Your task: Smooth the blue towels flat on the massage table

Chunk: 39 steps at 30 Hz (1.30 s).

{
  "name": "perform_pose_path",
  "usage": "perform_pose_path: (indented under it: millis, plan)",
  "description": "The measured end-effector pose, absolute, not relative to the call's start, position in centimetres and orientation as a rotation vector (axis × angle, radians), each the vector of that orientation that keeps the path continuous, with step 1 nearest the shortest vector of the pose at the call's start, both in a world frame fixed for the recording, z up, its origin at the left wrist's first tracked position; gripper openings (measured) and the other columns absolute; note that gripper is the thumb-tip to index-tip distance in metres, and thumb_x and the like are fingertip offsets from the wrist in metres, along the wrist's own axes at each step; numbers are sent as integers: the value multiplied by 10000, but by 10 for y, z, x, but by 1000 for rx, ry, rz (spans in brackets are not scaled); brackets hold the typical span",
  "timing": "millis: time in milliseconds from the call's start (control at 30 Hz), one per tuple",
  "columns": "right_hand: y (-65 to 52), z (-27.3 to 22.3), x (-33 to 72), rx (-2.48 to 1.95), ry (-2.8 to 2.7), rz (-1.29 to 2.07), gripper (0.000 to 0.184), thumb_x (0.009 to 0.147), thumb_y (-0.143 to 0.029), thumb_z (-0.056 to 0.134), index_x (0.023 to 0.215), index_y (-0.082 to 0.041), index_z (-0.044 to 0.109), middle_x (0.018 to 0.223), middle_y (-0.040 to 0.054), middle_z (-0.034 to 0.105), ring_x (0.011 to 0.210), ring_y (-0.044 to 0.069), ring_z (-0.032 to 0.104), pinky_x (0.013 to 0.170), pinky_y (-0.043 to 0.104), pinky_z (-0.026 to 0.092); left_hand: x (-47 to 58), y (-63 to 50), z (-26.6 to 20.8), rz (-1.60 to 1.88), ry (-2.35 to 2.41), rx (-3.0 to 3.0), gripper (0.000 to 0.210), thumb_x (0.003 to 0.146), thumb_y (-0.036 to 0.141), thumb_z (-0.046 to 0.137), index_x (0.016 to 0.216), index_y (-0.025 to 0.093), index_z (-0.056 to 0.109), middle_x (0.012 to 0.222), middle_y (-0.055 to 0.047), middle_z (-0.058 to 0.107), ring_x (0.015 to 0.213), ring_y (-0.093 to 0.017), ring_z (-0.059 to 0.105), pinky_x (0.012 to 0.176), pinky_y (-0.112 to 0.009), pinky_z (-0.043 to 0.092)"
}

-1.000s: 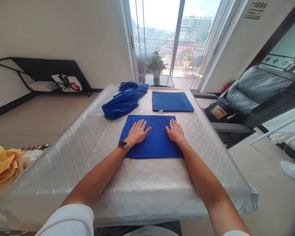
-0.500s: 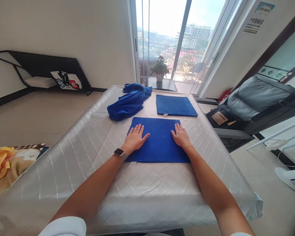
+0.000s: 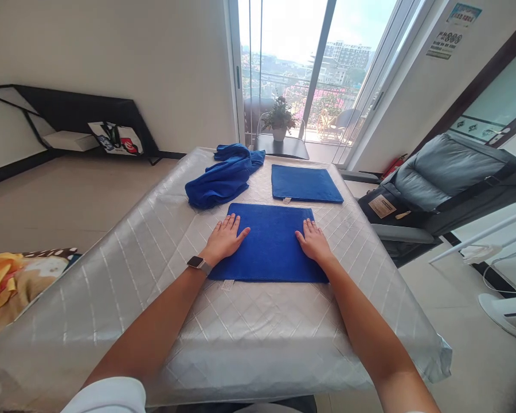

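A blue towel, folded into a flat rectangle, lies in front of me with a small white tag at its near left edge. My left hand rests flat on its left side, fingers stretched out and thumb apart; a watch is on that wrist. On the right edge lies my right hand, also flat with its fingers extended. Beyond sits a second folded blue towel, with a tag on its near edge. To the left of that one is a crumpled blue towel.
Everything blue lies on a table with a silvery quilted cover. A grey armchair stands at the right. Behind the table, a potted plant sits on a chair by the glass door. Yellow and brown fabric is at the left.
My left hand has slid a little outward to the left across the folded towel. The right hand stays at the right edge. The view has shifted slightly.
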State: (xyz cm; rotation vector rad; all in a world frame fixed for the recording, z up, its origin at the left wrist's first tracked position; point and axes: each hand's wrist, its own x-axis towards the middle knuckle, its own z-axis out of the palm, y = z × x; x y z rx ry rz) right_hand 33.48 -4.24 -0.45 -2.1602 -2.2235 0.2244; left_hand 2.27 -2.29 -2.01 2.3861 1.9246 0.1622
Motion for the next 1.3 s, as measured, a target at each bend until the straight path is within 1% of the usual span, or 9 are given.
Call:
perform_pose_path:
  millis: [200, 433, 633, 733, 833, 933, 1100, 1200, 1300]
  plan:
    - [-44, -2, 334, -2154, -2217, 242, 718, 1081, -507, 179, 1645, -64, 203, 1723, 119, 153, 1595, 257, 126, 1284, 428, 146, 13, -19, -23, 156, 1992, 2355, 848, 1033, 630, 91, 1621, 39, 251, 1696, -178, 233, 1573, -292, 219, 1279, -421, 188]
    - [-47, 2, 333, -2163, -2212, 255, 722, 1080, -518, 158, 1651, -77, 183, 1727, 108, 139, 1596, 258, 113, 1285, 437, 121, 12, -18, -23, 167, 1955, 2351, 873, 1030, 650, 90, 1615, 23, 251, 1691, -197, 229, 1568, -322, 227, 1274, -468, 204]
    - [-48, 2, 332, -2176, -2207, 267, 719, 1080, -512, 157, 1652, -76, 175, 1730, 104, 132, 1597, 259, 104, 1285, 437, 112, 10, -18, -24, 160, 1941, 2332, 864, 1037, 640, 111, 1617, 11, 230, 1694, -201, 213, 1572, -316, 215, 1279, -466, 187]
    - [-47, 1, 332, -2184, -2205, 267, 720, 1079, -518, 148, 1654, -86, 172, 1731, 101, 123, 1598, 254, 98, 1285, 434, 107, 7, -17, -23, 200, 1966, 2352, 856, 1042, 628, 132, 1598, -7, 273, 1672, -222, 269, 1558, -312, 265, 1271, -471, 217]
    - [-46, 1, 332, -2187, -2205, 277, 724, 1078, -523, 145, 1656, -87, 158, 1733, 102, 104, 1599, 252, 84, 1285, 436, 101, 11, -19, -15, 399, 1978, 2440, 799, 1052, 599, 154, 1567, 27, 368, 1640, -211, 358, 1538, -301, 319, 1262, -478, 255]
    - [-45, 1, 331, -2187, -2200, 302, 726, 1079, -521, 160, 1656, -81, 148, 1733, 101, 96, 1599, 260, 82, 1287, 451, 100, 32, -30, -4, 574, 1834, 2532, 744, 1067, 563, 148, 1541, 62, 426, 1622, -182, 409, 1523, -265, 356, 1252, -444, 297]
    - [-46, 0, 330, -2173, -2194, 289, 724, 1077, -519, 178, 1655, -83, 159, 1731, 103, 109, 1598, 267, 90, 1287, 462, 109, 111, -55, 1, 486, 1304, 2793, 717, 1068, 587, 216, 1543, 96, 432, 1614, -160, 429, 1525, -233, 352, 1261, -397, 283]
    - [-48, 0, 332, -2163, -2238, 240, 685, 1074, -448, 219, 1655, -88, 170, 1732, 103, 110, 1598, 264, 94, 1286, 458, 123, 163, -52, -1, 450, 1158, 2821, 689, 1078, 556, 226, 1555, 94, 411, 1624, -162, 411, 1532, -235, 338, 1268, -401, 261]
    - [-49, -2, 335, -2157, -2283, 204, 657, 1049, -331, 274, 1656, -101, 175, 1736, 89, 80, 1600, 260, 85, 1287, 446, 126, 200, -37, -4, 412, 1202, 2743, 668, 1089, 508, 186, 1568, 86, 383, 1636, -163, 388, 1537, -234, 326, 1266, -404, 255]
